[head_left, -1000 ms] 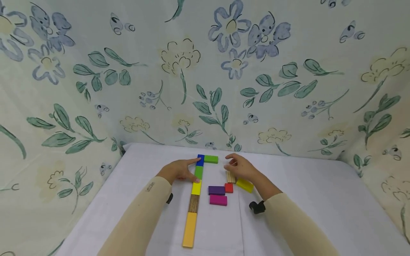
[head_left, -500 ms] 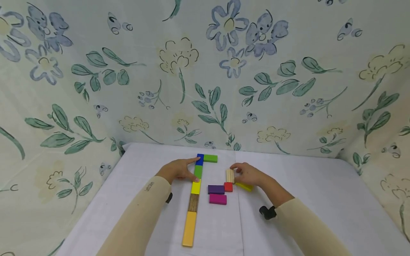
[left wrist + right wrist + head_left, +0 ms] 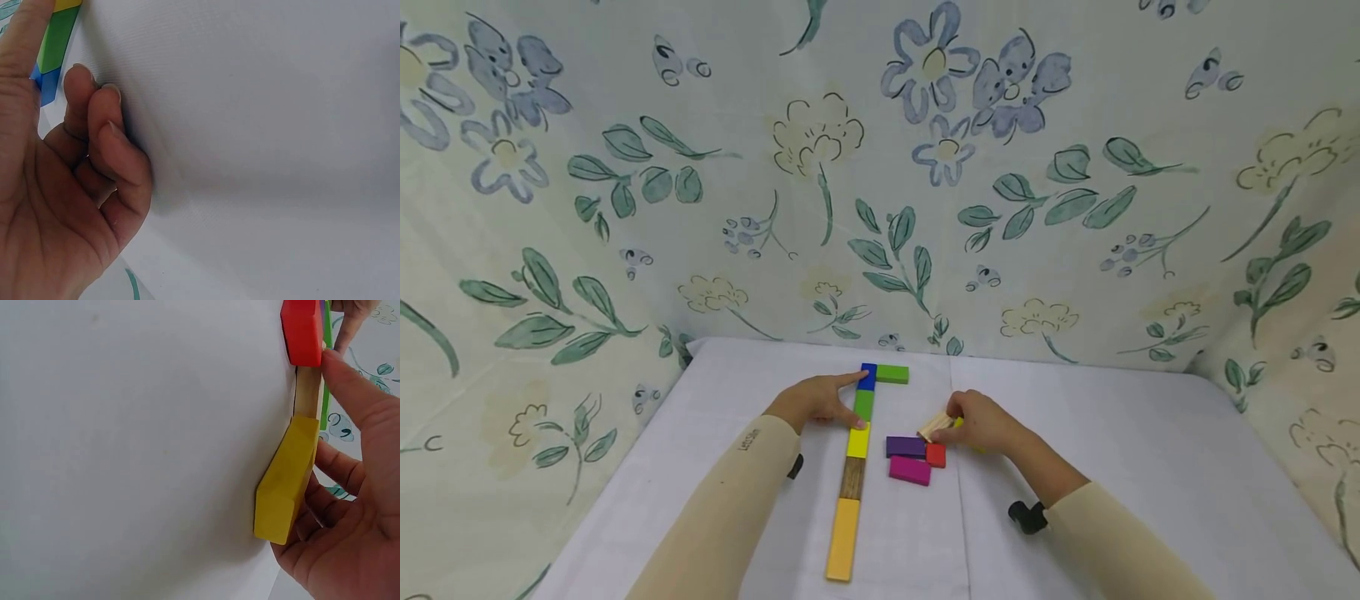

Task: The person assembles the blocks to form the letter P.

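Observation:
My left hand (image 3: 812, 402) lies beside a row of blocks, its index fingertip on the blue block (image 3: 868, 383) and its thumb tip on the yellow block (image 3: 858, 443). Between those two sits a green block (image 3: 864, 407). The other left fingers are bent loosely in the left wrist view. With thumb and index finger, my right hand (image 3: 990, 423) pinches a pale wooden block (image 3: 934, 427), now slanted. Close below it are a red block (image 3: 936, 455) and a purple block (image 3: 905, 447). A second yellow block (image 3: 284, 478), mostly hidden in the head view, lies by the right fingers.
The row continues toward me with a brown wood-grain block (image 3: 853, 477) and a long orange-yellow block (image 3: 844, 539). Another green block (image 3: 892, 374) joins the blue one at the far end. A magenta block (image 3: 910, 471) lies below the purple one. White cloth (image 3: 1112, 450) covers the table.
My right hand first moved right, then took hold of the pale wooden block, which has turned from upright in view to slanted. Red and magenta blocks shifted slightly. The left hand stayed put.

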Action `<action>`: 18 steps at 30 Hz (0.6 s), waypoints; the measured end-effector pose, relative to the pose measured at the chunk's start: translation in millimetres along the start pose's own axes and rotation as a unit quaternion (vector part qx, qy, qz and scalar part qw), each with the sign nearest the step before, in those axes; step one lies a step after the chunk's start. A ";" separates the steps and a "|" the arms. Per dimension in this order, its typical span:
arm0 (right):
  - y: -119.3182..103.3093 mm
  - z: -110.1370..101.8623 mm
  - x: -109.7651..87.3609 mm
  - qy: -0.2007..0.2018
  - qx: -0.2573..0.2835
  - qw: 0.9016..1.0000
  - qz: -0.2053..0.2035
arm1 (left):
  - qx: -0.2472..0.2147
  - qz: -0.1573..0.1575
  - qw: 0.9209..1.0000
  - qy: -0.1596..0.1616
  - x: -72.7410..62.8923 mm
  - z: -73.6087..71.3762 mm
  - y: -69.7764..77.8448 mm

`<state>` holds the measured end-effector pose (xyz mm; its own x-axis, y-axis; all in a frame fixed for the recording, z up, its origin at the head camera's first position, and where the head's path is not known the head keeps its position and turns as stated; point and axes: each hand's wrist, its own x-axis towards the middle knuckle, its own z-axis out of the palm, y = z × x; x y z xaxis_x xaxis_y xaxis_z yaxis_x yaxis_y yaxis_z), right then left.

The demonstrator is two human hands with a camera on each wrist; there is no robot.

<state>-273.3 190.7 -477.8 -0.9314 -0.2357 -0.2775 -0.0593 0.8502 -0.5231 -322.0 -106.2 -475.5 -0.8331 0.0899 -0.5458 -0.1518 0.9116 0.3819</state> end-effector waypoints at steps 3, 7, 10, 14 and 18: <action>-0.7 -1.4 -3.4 -0.004 -0.005 1.000 -0.019 | 0.002 -0.001 1.000 0.000 0.9 0.1 0.4; -0.6 -4.1 -6.1 -0.015 -0.004 0.999 -0.047 | 0.007 -0.001 1.000 0.005 -0.2 -0.3 1.2; -0.8 -4.4 -6.4 -0.023 0.000 0.998 -0.056 | 0.008 -0.001 1.000 0.007 -1.9 -0.6 1.5; -0.5 -3.2 -4.3 -0.020 -0.006 0.998 -0.051 | 0.006 0.002 1.000 0.006 -3.8 -1.3 1.4; 0.1 -2.3 -1.4 -0.018 -0.015 0.999 -0.049 | 0.004 0.004 1.000 0.006 -4.8 -1.4 0.9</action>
<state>-272.8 192.2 -475.6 -0.9069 -0.3346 -0.2561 -0.1600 0.8357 -0.5254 -318.8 -106.4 -471.4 -0.8403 0.0917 -0.5343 -0.1412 0.9145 0.3791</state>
